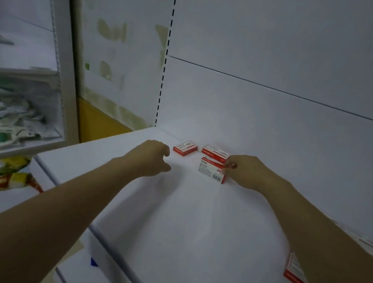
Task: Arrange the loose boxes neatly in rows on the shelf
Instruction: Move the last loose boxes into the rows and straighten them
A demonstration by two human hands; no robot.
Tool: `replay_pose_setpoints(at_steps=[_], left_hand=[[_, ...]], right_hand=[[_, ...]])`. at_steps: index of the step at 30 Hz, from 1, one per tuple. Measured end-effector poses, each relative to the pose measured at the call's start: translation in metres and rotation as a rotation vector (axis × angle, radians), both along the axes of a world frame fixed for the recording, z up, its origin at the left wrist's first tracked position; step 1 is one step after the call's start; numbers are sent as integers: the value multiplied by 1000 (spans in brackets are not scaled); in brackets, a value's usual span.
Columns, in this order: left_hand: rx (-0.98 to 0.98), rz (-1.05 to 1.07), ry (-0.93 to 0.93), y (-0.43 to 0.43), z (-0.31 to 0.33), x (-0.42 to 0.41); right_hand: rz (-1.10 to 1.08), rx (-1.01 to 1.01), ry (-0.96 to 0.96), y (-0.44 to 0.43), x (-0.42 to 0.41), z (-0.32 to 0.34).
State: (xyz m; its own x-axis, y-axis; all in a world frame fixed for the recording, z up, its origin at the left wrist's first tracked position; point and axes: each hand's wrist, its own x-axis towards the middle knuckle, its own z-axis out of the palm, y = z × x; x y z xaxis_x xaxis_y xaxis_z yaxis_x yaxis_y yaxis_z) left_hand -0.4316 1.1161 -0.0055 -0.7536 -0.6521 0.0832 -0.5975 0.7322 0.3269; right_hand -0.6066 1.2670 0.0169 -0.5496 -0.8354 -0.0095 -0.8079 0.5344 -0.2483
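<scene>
Three boxes (185,148) cluster at shelf (192,216) rear. Right hand (244,171) pinches the front box (211,171) by its right end; long axis left-right, just before the rear box (215,152). Left hand (150,160), loosely curled, empty, lies left.

The flat white shelf (190,228) carries three small red-and-white cardboard boxes (216,151) near its back and a fourth box (296,280) front right.
</scene>
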Motion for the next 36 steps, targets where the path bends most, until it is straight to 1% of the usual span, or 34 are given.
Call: replay_pose_setpoints(at_steps=[4, 10, 14, 17, 22, 29, 36], left_hand=[[-11, -31, -3, -23, -1, -7], [-4, -144, -7, -42, -3, -17], [-10, -220, -16, -54, -5, -13], [-11, -254, -14, -64, -6, -9], [-16, -328, -45, -70, -6, -9], [6, -480, -16, -35, 4, -26], [-72, -634, -1, 46, 16, -58]], right_hand=[[-27, -39, -10, -11, 0, -5], [-76, 107, -18, -16, 13, -14], [-121, 145, -17, -21, 25, -18], [-166, 140, -1, -22, 34, -20], [-262, 61, 16, -10, 55, -24], [-434, 53, 60, 57, 73, -3], [-620, 62, 96, 164, 83, 22]])
